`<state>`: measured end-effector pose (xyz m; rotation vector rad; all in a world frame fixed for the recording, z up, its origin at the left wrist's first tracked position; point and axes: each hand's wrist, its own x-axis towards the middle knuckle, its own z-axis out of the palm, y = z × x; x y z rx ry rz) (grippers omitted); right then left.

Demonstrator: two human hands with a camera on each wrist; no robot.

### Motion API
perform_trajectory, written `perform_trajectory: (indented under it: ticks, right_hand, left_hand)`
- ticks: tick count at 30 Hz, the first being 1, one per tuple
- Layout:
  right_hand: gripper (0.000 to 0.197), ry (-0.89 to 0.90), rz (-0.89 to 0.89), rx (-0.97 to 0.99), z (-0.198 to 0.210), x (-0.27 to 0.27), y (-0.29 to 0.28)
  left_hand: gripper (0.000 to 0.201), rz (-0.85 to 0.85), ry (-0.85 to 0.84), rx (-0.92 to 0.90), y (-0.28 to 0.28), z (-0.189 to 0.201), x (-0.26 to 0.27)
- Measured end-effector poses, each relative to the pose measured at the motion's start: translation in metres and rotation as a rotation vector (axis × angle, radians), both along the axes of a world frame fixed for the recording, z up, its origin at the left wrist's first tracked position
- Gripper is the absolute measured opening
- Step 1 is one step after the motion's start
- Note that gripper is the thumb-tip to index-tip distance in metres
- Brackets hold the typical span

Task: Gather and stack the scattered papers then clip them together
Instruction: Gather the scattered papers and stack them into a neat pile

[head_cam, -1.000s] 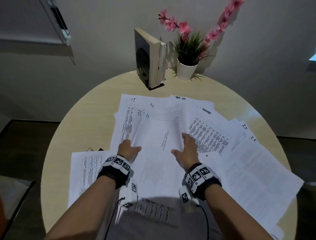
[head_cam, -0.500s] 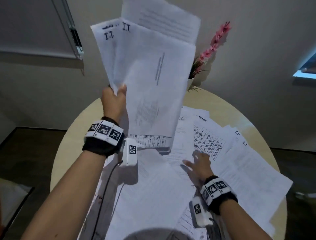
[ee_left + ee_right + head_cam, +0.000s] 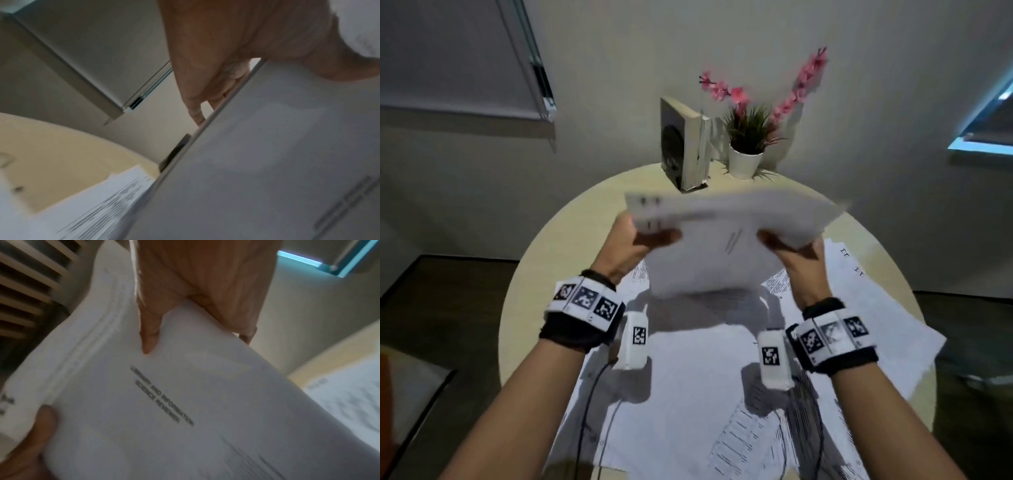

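Observation:
A bundle of white printed papers (image 3: 722, 236) hangs in the air above the round table (image 3: 541, 260), tilted and motion-blurred. My left hand (image 3: 640, 240) grips its left edge, thumb on top. My right hand (image 3: 791, 246) grips its right edge, thumb on top and fingers beneath. The right wrist view shows the top sheet (image 3: 185, 402) with a printed title, my right thumb (image 3: 149, 337) pressed on it and my left thumb at the lower left. In the left wrist view the bundle (image 3: 267, 162) fills the right side. More loose sheets (image 3: 859, 325) lie scattered on the table. No clip is visible.
An upright book (image 3: 681, 144) and a white potted plant with pink flowers (image 3: 746, 144) stand at the table's far edge against the wall. Loose printed sheets (image 3: 688, 394) cover the near and right parts of the table. Dark floor surrounds it.
My left hand lifted the bundle high, then lowered it to chest height. My right hand left the sheets on the table and took hold of the bundle's right edge.

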<state>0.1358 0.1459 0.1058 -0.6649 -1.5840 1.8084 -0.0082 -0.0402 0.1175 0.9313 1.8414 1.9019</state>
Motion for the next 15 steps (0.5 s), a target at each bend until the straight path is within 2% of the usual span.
perform_trajectory:
  ticks: [1, 4, 8, 9, 11, 12, 13, 15]
  right_hand:
    - [0.075, -0.055, 0.023, -0.020, -0.012, -0.001, -0.004]
    - [0.038, -0.177, 0.031, 0.011, -0.033, -0.013, -0.013]
    - [0.013, -0.179, -0.032, 0.141, -0.029, -0.032, -0.006]
    - [0.011, -0.219, -0.017, 0.196, -0.034, -0.033, -0.008]
    - [0.022, -0.318, -0.017, 0.354, -0.031, -0.034, 0.003]
    - [0.021, -0.362, -0.038, 0.426, -0.030, -0.032, 0.008]
    - [0.017, -0.378, -0.081, 0.481, -0.028, -0.030, 0.013]
    - [0.018, -0.360, -0.133, 0.490, -0.024, -0.026, 0.025]
  left_hand:
    - [0.039, -0.001, -0.043, -0.050, 0.000, -0.013, -0.001]
    - [0.038, 0.075, -0.098, -0.140, 0.010, -0.031, -0.004]
    - [0.010, 0.326, -0.119, -0.059, 0.019, -0.013, -0.006]
    - [0.004, 0.348, -0.166, -0.008, 0.012, -0.013, -0.003]
    - [0.005, 0.316, -0.235, 0.022, 0.006, -0.014, -0.009]
    - [0.011, 0.291, -0.246, -0.045, -0.001, -0.021, -0.012]
    - [0.023, 0.280, -0.236, -0.191, -0.010, -0.036, -0.017]
    - [0.059, 0.223, -0.211, -0.651, -0.034, -0.075, -0.022]
